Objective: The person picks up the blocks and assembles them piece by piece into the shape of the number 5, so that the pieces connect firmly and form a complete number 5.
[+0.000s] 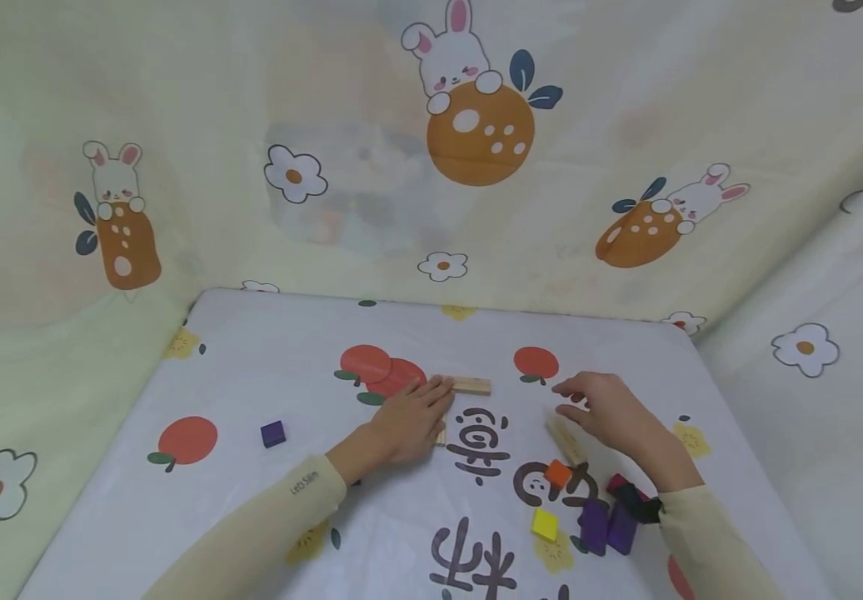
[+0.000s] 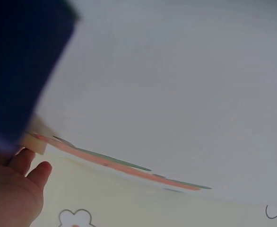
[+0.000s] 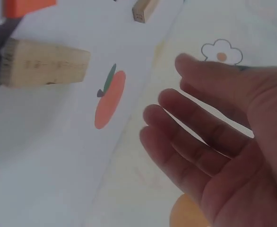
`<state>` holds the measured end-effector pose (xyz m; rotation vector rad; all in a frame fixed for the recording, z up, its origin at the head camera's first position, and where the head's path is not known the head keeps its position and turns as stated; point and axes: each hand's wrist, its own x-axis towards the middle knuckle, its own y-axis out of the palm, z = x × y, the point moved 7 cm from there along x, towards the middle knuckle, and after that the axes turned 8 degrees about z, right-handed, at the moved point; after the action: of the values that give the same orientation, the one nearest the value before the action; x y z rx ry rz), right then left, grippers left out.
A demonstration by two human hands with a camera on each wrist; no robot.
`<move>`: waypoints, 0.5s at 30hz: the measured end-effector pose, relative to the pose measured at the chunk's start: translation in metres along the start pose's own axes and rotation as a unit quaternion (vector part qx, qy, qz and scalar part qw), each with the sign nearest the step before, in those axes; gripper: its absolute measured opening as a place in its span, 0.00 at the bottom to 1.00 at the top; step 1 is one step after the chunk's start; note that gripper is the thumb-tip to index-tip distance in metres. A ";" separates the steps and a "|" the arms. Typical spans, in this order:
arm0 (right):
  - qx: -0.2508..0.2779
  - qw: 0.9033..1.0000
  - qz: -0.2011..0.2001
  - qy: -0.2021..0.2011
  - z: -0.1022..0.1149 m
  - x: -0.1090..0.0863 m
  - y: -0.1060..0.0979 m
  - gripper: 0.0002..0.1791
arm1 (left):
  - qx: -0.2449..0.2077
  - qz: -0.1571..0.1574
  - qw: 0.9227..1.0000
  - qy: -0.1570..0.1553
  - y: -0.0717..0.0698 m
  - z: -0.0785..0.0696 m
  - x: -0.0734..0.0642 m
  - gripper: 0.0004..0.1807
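My left hand (image 1: 412,421) reaches to the middle of the table with its fingers extended and close together. Its fingertips lie at the left end of a plain wooden block (image 1: 471,385). A second wooden block (image 1: 441,432) is mostly hidden beneath this hand; in the left wrist view a block's pale end (image 2: 33,143) shows by the fingers. My right hand (image 1: 606,412) hovers with thumb and fingers spread apart, nothing between them. Below it a longer wooden block (image 1: 568,442) lies at a slant, its near end beside an orange cube (image 1: 558,474); the right wrist view shows this wooden block (image 3: 48,64) apart from the fingers.
Near my right forearm lie purple blocks (image 1: 594,527), a yellow block (image 1: 544,525) and a red block (image 1: 616,483), partly covered by a black wrist strap. A small purple block (image 1: 273,433) sits left. A blurred dark blue block (image 2: 25,61) fills the left wrist view's corner. Printed curtains surround the table.
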<state>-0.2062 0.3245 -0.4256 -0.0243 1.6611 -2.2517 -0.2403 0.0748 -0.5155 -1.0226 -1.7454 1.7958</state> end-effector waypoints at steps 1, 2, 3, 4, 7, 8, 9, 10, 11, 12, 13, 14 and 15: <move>0.001 1.000 0.004 0.000 0.000 -0.003 0.002 0.17 | -0.001 -0.001 1.000 -0.001 0.000 0.001 0.000 0.33; 0.003 1.000 0.008 0.002 0.000 -0.006 0.005 0.17 | -0.002 -0.002 1.000 -0.001 -0.001 0.001 0.000 0.33; 0.005 1.000 0.012 0.003 0.001 -0.009 0.008 0.17 | -0.003 -0.003 1.000 -0.001 -0.001 0.002 0.000 0.33; 0.006 1.000 0.017 0.006 0.000 -0.011 0.011 0.17 | -0.004 -0.004 1.000 -0.001 -0.001 0.002 -0.001 0.33; 0.017 0.999 0.034 0.023 -0.003 -0.018 0.022 0.16 | -0.009 -0.006 1.000 0.001 -0.003 0.001 -0.001 0.32; 0.025 0.998 0.043 0.032 -0.005 -0.020 0.026 0.16 | -0.009 -0.006 1.000 0.001 -0.003 0.001 -0.001 0.32; 0.029 0.997 0.051 0.039 -0.007 -0.022 0.030 0.16 | -0.009 -0.005 1.000 0.001 -0.003 0.001 -0.002 0.32; 0.034 0.997 0.060 0.046 -0.008 -0.024 0.034 0.16 | -0.010 -0.005 1.000 0.001 -0.004 0.000 -0.002 0.32; 0.040 0.996 0.067 0.053 -0.010 -0.025 0.037 0.16 | -0.011 -0.005 1.000 0.001 -0.005 -0.001 -0.003 0.32; 0.044 0.995 0.074 0.059 -0.012 -0.027 0.041 0.16 | -0.011 -0.005 1.000 0.002 -0.005 -0.001 -0.003 0.32; 0.048 0.993 0.080 0.068 -0.013 -0.028 0.044 0.15 | -0.012 -0.005 1.000 0.002 -0.006 -0.001 -0.003 0.32; 0.054 0.992 0.086 0.073 -0.014 -0.029 0.048 0.15 | -0.012 -0.005 1.000 0.001 -0.006 -0.002 -0.004 0.32; 0.057 0.991 0.091 0.079 -0.015 -0.030 0.051 0.14 | -0.013 -0.006 1.000 0.002 -0.007 -0.002 -0.004 0.32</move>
<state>-0.1680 0.3339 -0.4725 0.3281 1.5367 -2.2543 -0.2377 0.0741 -0.5081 -1.0222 -1.7742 1.7669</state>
